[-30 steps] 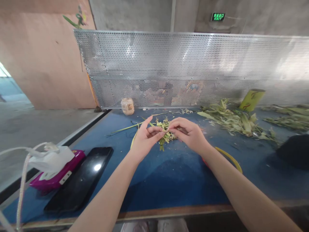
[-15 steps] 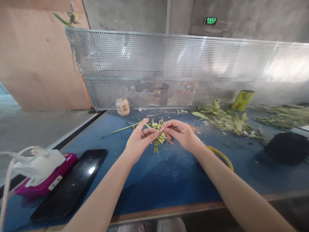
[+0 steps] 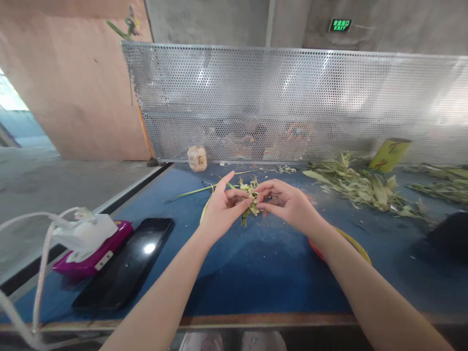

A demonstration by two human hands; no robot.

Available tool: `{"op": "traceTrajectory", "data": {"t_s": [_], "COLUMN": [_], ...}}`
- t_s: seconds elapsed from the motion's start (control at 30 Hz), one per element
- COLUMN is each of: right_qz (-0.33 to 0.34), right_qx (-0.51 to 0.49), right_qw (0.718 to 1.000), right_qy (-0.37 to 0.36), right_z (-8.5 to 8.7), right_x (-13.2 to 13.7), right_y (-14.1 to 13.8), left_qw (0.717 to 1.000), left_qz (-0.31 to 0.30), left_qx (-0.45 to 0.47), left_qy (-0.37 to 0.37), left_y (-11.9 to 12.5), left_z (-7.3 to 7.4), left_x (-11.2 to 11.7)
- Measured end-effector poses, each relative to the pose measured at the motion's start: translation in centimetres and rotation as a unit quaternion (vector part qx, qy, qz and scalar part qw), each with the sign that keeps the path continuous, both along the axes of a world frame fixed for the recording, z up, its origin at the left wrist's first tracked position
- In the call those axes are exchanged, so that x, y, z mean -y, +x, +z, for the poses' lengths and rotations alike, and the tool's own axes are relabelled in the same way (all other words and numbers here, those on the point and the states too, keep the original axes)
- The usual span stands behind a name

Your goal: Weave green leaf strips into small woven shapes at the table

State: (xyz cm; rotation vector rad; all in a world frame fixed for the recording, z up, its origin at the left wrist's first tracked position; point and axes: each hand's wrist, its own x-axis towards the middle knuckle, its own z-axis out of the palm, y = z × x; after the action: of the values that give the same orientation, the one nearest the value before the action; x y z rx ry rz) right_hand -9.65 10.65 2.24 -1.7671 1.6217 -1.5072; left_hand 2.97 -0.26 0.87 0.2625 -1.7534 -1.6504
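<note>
My left hand (image 3: pixel 227 205) has its thumb and bent fingers pressed together at a small bundle of pale green plant strips (image 3: pixel 253 186), its index finger raised. Facing it from the right, my right hand (image 3: pixel 280 199) holds its thumb and fingertips close together beside the same bundle. Whatever lies between the right fingertips is too small to make out. Short green stems stick out below the bundle. A long green leaf strip (image 3: pixel 192 192) lies left of the hands on the blue tabletop (image 3: pixel 252 273).
At left lie a black phone (image 3: pixel 127 263) and a purple power strip (image 3: pixel 89 258) with white plugs and cables. A wrapped roll (image 3: pixel 197 159) stands before the perforated metal screen (image 3: pixel 226 97). Rightward are piled husk-like leaves (image 3: pixel 361 185), a yellow-green can (image 3: pixel 389 155) and a yellow-red curved rim (image 3: pixel 353 243).
The view has swung slightly left, so things sit farther right. My right fingertips have drawn a little apart from the left ones, while both hands stay at the bundle.
</note>
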Motion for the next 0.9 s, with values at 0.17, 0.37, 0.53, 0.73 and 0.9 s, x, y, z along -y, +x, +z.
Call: {"op": "traceTrajectory", "data": {"t_s": [0.17, 0.37, 0.53, 0.73, 0.9], "right_qz": [-0.024, -0.037, -0.057, -0.08, -0.089], "right_qx": [-0.074, -0.193, -0.261, -0.279, -0.246], "right_qw": [0.997, 0.98, 0.963, 0.956, 0.964], "right_qy": [0.008, 0.026, 0.031, 0.037, 0.051], "right_z": [-0.12, -0.27, -0.58, -0.81, -0.79], "right_x": [-0.11, -0.29, -0.26, -0.09, 0.12], "right_y": [-0.13, -0.48, -0.6, -0.58, -0.51], "left_qw": [0.994, 0.981, 0.974, 0.966, 0.954], "left_qz": [0.031, 0.067, 0.087, 0.081, 0.084], "left_qx": [0.008, 0.027, 0.038, 0.049, 0.07], "left_qy": [-0.102, -0.18, -0.206, -0.241, -0.28], "left_y": [0.06, -0.04, -0.12, -0.13, -0.12], "left_z": [-0.23, -0.29, -0.36, -0.41, -0.61], "left_x": [0.05, -0.07, -0.15, -0.55, -0.56]}}
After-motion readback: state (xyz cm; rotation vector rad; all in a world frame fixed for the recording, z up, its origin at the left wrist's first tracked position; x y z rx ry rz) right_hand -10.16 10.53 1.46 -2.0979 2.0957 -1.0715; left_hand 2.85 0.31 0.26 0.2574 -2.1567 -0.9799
